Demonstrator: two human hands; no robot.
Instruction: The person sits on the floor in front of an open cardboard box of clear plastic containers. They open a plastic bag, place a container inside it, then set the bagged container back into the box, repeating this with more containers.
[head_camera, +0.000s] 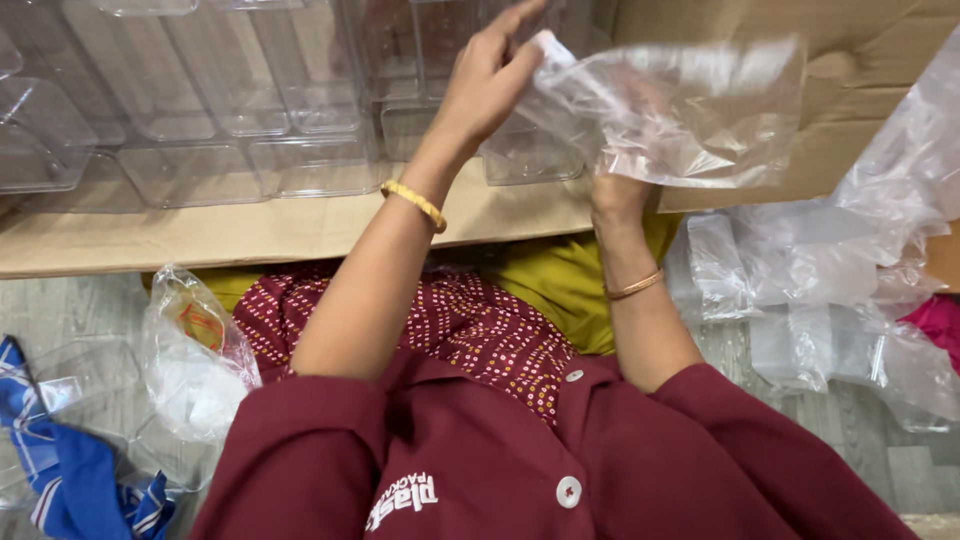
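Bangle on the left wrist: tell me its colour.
Gold, seen in the head view: the bangle circles the left wrist.

My left hand (485, 80) is raised in front of me, wrist bent, thumb and fingers pinched together at the tips with the index finger pointing up. The forearm slants up from my left sleeve, bare, with a band at the wrist. My right hand (618, 192) is lower and mostly hidden; only its wrist and upright forearm show, also banded.
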